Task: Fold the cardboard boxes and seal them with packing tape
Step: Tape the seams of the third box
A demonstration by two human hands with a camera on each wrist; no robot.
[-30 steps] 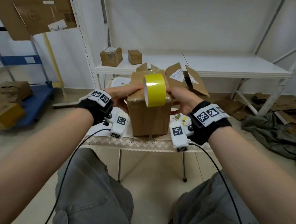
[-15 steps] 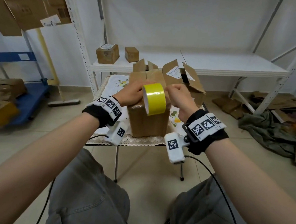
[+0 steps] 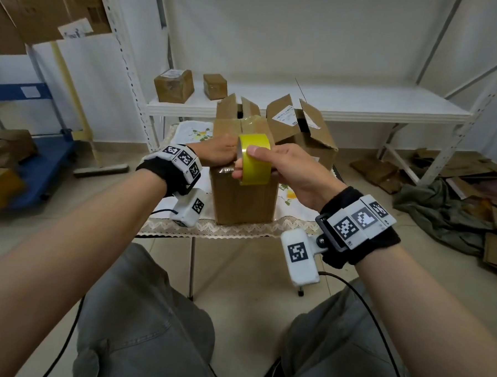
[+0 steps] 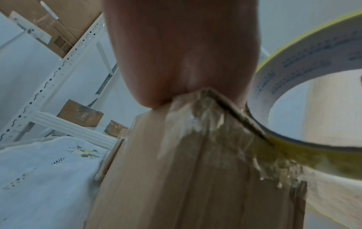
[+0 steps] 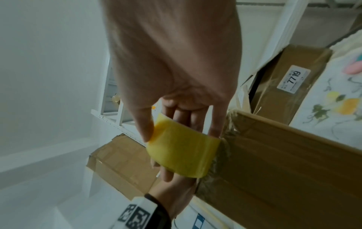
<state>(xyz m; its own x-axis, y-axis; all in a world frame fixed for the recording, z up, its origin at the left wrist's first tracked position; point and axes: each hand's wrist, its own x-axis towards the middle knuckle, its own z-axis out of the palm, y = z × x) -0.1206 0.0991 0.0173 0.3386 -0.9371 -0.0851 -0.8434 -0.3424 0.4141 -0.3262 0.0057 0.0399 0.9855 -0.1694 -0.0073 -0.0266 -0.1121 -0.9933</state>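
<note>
Person seated at a small cloth-covered folding table (image 3: pixel 239 231), taping step in hand. The upright brown cardboard box (image 3: pixel 245 199) stands at the near edge of the table, top flaps closed, glossy clear tape already running along the top seam toward the far side. The right hand (image 3: pixel 288 173) grips the roll of yellow packing tape (image 3: pixel 254 158), thumb on the outer face, fingers curled through the core; the roll sits at the box's near top edge, touching it. The left hand (image 3: pixel 217 153) lies on the box top just beside the roll, pressing down; the wrist view shows the thumb pad on the corner where crumpled tape wraps over the edge. Whether its fingers curl round anything I cannot tell.

My read: strip is laid across the top, now being carried down the near face. Next move likely calls for pulling the roll downward to anchor the end, left hand keeping the box steady, then tearing the tape off. No cutter visible, so tear may be ragged.

Two more open brown boxes (image 3: pixel 299 124) behind, flaps up, not yet sealed. Two small sealed boxes (image 3: pixel 175 85) on the white metal shelf (image 3: pixel 361 107).
</note>
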